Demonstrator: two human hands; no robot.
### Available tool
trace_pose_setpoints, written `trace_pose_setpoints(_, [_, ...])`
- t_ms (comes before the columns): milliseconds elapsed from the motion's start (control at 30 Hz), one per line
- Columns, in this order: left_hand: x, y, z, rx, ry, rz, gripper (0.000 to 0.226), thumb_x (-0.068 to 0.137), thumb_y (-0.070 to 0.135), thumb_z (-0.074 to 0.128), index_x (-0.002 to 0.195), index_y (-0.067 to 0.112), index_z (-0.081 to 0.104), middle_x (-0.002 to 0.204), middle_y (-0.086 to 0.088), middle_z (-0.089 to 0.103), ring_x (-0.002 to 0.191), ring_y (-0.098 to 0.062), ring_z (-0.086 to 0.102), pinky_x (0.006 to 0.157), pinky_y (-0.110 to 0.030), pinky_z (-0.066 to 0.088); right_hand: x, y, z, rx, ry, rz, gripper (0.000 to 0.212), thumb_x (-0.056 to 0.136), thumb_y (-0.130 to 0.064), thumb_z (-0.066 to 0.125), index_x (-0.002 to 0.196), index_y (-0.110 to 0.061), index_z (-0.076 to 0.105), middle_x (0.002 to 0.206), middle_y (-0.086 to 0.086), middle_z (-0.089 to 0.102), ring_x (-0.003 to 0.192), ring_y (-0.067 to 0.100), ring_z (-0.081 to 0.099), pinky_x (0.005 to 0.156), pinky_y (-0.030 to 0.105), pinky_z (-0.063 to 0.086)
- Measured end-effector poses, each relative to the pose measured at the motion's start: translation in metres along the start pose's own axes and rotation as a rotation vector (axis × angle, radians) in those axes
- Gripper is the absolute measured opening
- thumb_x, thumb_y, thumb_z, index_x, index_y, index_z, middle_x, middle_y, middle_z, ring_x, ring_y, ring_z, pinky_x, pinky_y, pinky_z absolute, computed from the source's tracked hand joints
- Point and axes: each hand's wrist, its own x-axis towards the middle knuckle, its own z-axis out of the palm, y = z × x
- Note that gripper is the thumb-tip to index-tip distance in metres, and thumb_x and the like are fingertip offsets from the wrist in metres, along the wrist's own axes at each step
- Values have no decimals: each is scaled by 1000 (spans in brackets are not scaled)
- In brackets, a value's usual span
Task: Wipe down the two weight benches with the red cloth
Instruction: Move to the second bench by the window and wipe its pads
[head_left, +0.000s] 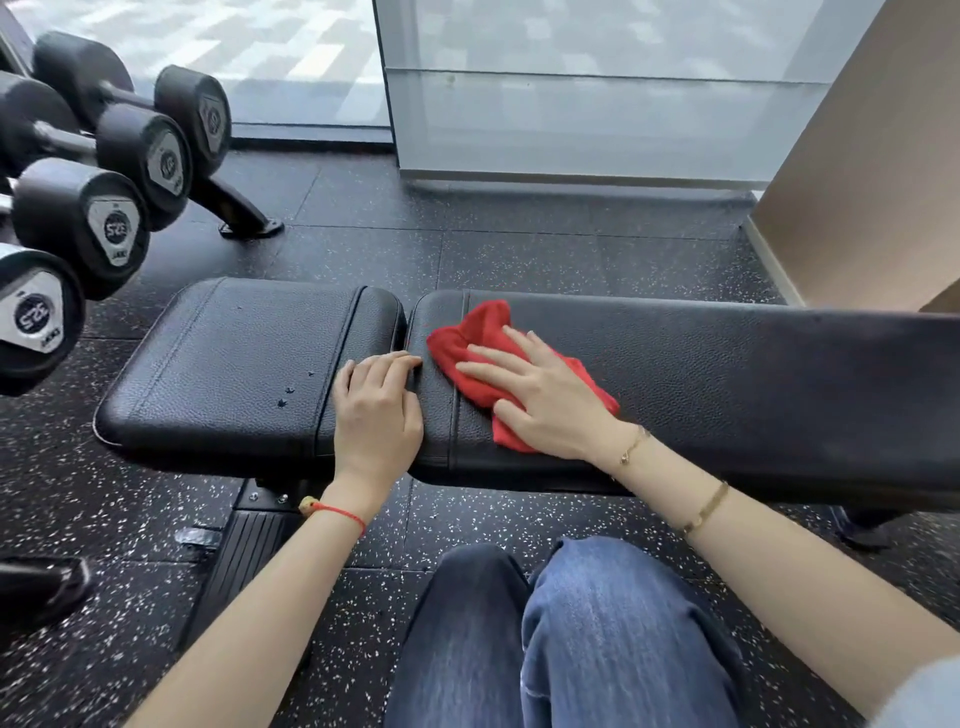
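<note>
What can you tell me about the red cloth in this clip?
The red cloth is soft, fleecy-looking fabric, crumpled and loosely bunched rather than folded. It lies on the longer black pad of the bench, near the gap between the two pads. The right hand presses flat on it, fingers spread; cloth shows beyond the fingertips and beside the wrist. The left hand does not touch it.

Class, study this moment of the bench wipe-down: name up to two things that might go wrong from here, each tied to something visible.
1. The left hand has fingertips at the gap between the seat pad and the long pad; they might get pinched if a pad shifts.
2. The right hand presses a bunched red cloth, so strokes may miss areas.
</note>
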Motion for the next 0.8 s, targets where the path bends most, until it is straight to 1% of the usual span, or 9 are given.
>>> trace_pose_setpoints(100, [0,-1,1,-8,18,8,45,81,18,36,115,14,65,122,-1,66,117,-25,58,112,-49,33,-27,-15,7,-30,-47,-208,57,90,-29,38,146,-36,38,157,-14,29,151,22,7,124,39,0])
trace_pose_setpoints(167, [0,-2,2,-13,28,11,45,81,17,36,115,14,66,121,-1,67,116,-25,59,112,-48,33,-29,-15,8,-49,-54,-219,57,90,-30,37,146,-37,37,158,-15,27,151,21,7,124,40,1])
trace_pose_setpoints(267, [0,-2,2,-5,26,11,46,82,17,36,118,13,64,122,-3,66,116,-26,59,112,-48,33,-10,-10,5,-8,-58,-120,56,88,-33,36,144,-38,39,157,-16,27,151,21,9,123,43,5])
trace_pose_setpoints(367, [0,-2,1,-2,15,2,49,82,17,37,125,11,62,124,-3,66,117,-26,58,114,-48,32,23,-4,5,28,6,42,51,92,-34,38,142,-37,43,156,-14,31,149,24,14,123,43,7])
trace_pose_setpoints(467, [-1,-1,0,-12,13,8,45,84,19,38,120,14,64,126,-1,65,119,-24,58,115,-48,31,53,-4,5,27,46,195,48,96,-32,42,144,-36,41,157,-13,29,150,25,11,123,42,3])
trace_pose_setpoints(533, [0,-2,0,-14,14,4,41,86,19,43,120,14,65,125,-1,66,120,-23,58,114,-48,31,52,-11,7,8,58,209,49,96,-31,43,145,-35,39,158,-13,28,150,26,10,122,43,1])
trace_pose_setpoints(667, [0,-4,3,-2,20,3,37,89,29,47,118,15,65,123,-1,67,118,-22,59,113,-47,32,-1,-21,10,18,33,29,55,91,-34,41,145,-35,39,157,-13,30,149,25,13,123,41,3])
trace_pose_setpoints(700, [0,-5,3,3,21,4,37,89,31,47,118,15,66,122,-1,67,117,-22,59,113,-47,33,-12,-15,8,15,23,23,56,89,-37,38,146,-36,38,156,-14,31,149,24,14,123,41,4])
trace_pose_setpoints(800, [0,-5,4,9,22,3,36,89,35,52,116,16,66,121,0,67,116,-22,59,110,-49,35,-12,18,0,0,66,194,55,90,-37,40,145,-36,39,156,-13,32,148,25,17,123,43,6])
